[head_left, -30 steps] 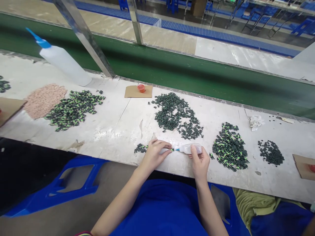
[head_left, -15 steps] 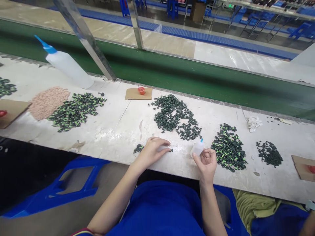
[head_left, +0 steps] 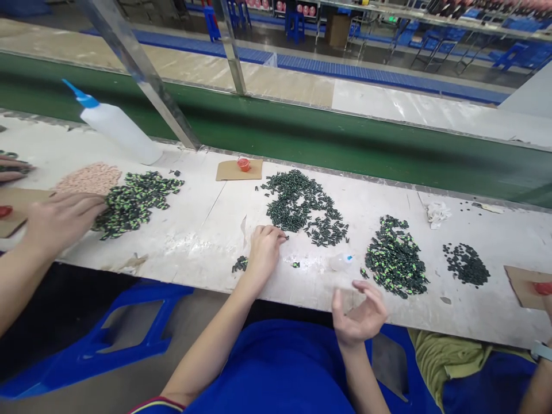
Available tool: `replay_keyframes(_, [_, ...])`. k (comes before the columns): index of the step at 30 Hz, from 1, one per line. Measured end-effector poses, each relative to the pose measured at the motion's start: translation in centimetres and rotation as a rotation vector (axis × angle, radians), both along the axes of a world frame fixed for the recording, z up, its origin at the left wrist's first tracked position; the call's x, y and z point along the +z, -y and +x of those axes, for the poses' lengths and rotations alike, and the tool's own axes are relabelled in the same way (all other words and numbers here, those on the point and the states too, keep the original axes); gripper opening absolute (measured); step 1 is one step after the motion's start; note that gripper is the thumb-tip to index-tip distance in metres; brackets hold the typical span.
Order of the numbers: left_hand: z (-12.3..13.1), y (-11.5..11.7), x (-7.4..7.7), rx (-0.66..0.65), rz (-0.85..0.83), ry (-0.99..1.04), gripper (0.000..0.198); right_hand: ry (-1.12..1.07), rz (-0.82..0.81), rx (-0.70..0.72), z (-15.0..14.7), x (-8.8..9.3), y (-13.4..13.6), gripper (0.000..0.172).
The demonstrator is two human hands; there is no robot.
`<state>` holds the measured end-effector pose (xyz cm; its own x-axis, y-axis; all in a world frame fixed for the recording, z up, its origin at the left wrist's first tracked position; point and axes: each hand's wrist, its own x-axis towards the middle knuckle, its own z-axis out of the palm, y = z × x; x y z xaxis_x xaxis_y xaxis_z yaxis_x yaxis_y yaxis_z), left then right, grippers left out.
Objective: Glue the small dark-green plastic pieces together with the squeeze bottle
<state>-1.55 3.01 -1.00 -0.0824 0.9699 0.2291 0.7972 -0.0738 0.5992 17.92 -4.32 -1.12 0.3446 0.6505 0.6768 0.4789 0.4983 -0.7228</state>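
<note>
My left hand (head_left: 266, 248) is closed in a pinch at the near edge of a pile of small dark green pieces (head_left: 287, 201), with one dark piece showing at its fingertips. Beneath it on the table lies a single black-and-green piece (head_left: 295, 265). A small cluster of dark pieces (head_left: 240, 264) is left of my wrist. My right hand (head_left: 360, 315), slightly blurred, is open with thumb and fingers apart. Just beyond it a small white squeeze bottle (head_left: 340, 262) with a blue tip lies on its side, apart from the fingers.
To the right are a black-and-green heap (head_left: 395, 259) and a pile of small black pieces (head_left: 466, 264). A red cup (head_left: 244, 165) sits on cardboard (head_left: 228, 171). A large bottle (head_left: 121, 132) leans at the left, where a co-worker's hand (head_left: 64, 221) touches piles.
My right hand has let go of the small bottle and drawn back. My left hand has left the black-and-green piece and moved up to the dark green pile. A co-worker's hands have appeared left.
</note>
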Motion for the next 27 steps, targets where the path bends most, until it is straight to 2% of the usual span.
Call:
replay_keyframes(1, [0.3,0.5,0.3,-0.032,0.004,0.002,0.015,0.015,-0.033,0.049,-0.5,0.0,0.5,0.044])
replay_keyframes(3, [1.1,1.8,1.0,-0.121,0.024,0.015,0.015,-0.008,-0.233,0.181,-1.8,0.1,0.9,0.035])
replay_keyframes(6, [1.9,3.7,1.8,-0.290,0.059,0.056,0.016,-0.209,-0.525,0.310,-3.4,0.4,0.3,0.034])
replay_keyframes(8, [2.1,4.7,2.0,-0.339,0.077,0.073,0.019,-0.335,-0.617,0.346,-4.0,0.7,-0.4,0.026])
replay_keyframes(11, [1.9,5.2,1.6,-0.346,0.068,0.087,0.018,-0.411,-0.672,0.388,-4.1,0.8,-1.3,0.017])
replay_keyframes(19, [1.5,4.8,-1.2,-0.194,0.025,0.046,0.013,-0.420,-0.781,0.406,-3.4,0.0,-2.1,0.016])
replay_keyframes(24, [1.6,4.6,-0.7,-0.220,0.010,0.184,0.013,-0.325,-0.756,0.388,-3.6,0.4,-2.2,0.015])
replay_keyframes(27, [1.5,4.8,0.1,-0.236,-0.006,0.252,0.014,-0.338,-0.757,0.439,-3.7,0.7,-2.2,0.017])
